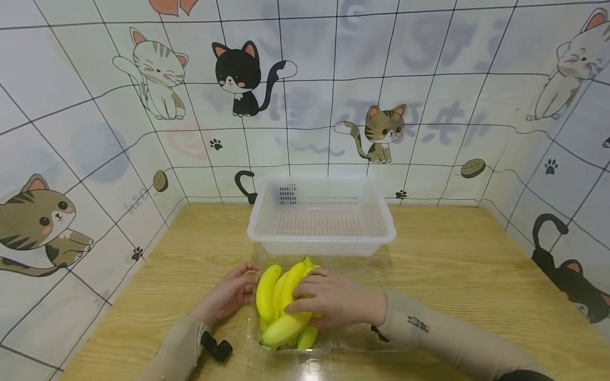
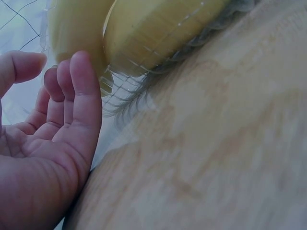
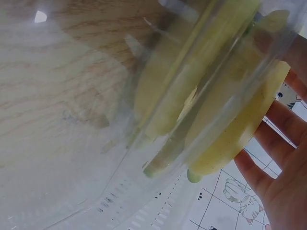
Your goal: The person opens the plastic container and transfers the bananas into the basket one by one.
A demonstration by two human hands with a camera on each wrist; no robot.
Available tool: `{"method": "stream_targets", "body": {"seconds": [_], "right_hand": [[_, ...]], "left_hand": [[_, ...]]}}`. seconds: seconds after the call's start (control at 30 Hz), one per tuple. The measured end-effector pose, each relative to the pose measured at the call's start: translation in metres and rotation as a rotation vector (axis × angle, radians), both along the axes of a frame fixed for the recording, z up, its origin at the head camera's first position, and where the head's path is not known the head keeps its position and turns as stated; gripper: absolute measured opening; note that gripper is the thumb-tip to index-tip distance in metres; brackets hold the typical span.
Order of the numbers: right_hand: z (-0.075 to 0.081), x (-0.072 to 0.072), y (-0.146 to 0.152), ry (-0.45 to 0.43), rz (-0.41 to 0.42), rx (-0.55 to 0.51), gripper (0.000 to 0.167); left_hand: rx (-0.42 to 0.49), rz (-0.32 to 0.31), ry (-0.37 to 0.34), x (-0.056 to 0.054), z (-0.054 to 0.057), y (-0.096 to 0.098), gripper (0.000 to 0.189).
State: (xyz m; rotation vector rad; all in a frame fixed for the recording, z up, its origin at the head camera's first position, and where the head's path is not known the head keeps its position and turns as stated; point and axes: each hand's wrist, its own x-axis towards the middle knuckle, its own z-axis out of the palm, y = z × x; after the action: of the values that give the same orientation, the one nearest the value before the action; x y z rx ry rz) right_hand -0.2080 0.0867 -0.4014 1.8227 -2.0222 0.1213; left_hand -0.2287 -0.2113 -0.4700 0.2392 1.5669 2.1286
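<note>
Several yellow bananas (image 1: 269,294) with greenish tips lie piled in the left half of a clear plastic clamshell box (image 1: 329,346). My right hand (image 1: 329,297) reaches over the pile from the right and holds a banana (image 3: 225,143), its fingers behind the fruit and a digit in front. Clear plastic overlaps the bananas in the right wrist view. At the box's left side is my left hand (image 1: 233,292), palm turned inward and fingers loosely bent. Its fingertips (image 2: 82,72) are right at the ridged plastic wall, and nothing is in its palm.
Behind the box stands a white perforated plastic basket (image 1: 321,239). Under the right forearm lies the other half of the clear box. Everything rests on a wood-grain table (image 1: 457,254), with cat-patterned sheeting (image 1: 310,95) around its back and sides.
</note>
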Motion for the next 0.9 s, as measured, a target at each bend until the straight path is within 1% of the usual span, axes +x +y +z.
{"method": "stream_targets", "body": {"seconds": [0.23,0.47,0.73,0.9], "right_hand": [[0.004,0.0,0.0,0.006,0.005,-0.001,0.049],[0.007,0.0,0.001,0.014,-0.001,-0.006,0.047],[0.013,-0.001,0.001,0.026,0.008,-0.024,0.05],[0.019,-0.001,0.001,0.027,0.004,-0.031,0.051]], "left_hand": [[0.002,-0.012,0.004,0.001,0.0,0.001,0.014],[0.002,-0.008,0.005,0.001,0.001,0.0,0.015],[0.014,-0.021,0.021,0.0,0.001,-0.001,0.015],[0.019,-0.019,0.019,0.001,0.001,-0.001,0.014]]}}
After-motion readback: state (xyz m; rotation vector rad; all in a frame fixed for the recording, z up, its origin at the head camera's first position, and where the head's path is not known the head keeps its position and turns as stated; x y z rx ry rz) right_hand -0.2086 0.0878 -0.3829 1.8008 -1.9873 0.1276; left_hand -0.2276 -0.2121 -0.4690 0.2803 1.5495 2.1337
